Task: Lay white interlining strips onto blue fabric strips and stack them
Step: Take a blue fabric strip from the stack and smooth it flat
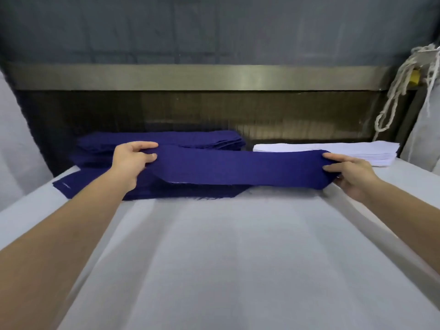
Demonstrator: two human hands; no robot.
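I see the blue strip (238,169) stretched btwn both hands: left hand (129,160) pinches its left end, right hand (350,173) grips its right end, just above the table (214,258).

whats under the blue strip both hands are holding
More blue strips lie flat on the white table cover under the held blue strip. How many are layered is covered.

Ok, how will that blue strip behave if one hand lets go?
Probably floppy: the blue strip bends softly where the left hand and right hand grip it. Likely light, since pinching fingers alone hold it up.
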